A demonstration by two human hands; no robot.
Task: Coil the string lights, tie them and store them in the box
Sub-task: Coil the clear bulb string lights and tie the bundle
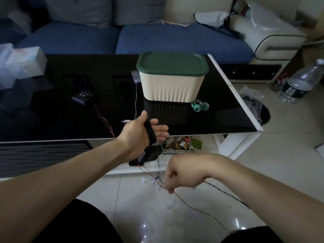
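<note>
Pinched between the curled fingers of the right hand (177, 174), low in the middle of the frame, is a thin red wire of the string lights (154, 180); the strand runs from there up toward the left hand and down to the lower right over the pale floor tiles (263, 172). The left hand (140, 130) is held palm-up at the centre of the frame, at the near edge of the black table (52, 120), its fingers straight and relaxed, with dark loops wound around the palm. Whether these loops are cord or a strap cannot be told. A dark boxy part (151, 153) hangs just below that wrist.

The box (172, 85), cream with a green lid (172, 63) closed on it, stands on the table in the upper middle of the frame. A small clear case (136, 76) is seen against its left side, with a fine wire dropping from it. Green ties (199, 106) lie just in front of the box at its right corner. A small dark switch unit (82, 97) with a red wire lies on the table at centre left. A blue sofa (157, 39) fills the top of the frame, and a plastic bottle (299, 83) stands at the right.
</note>
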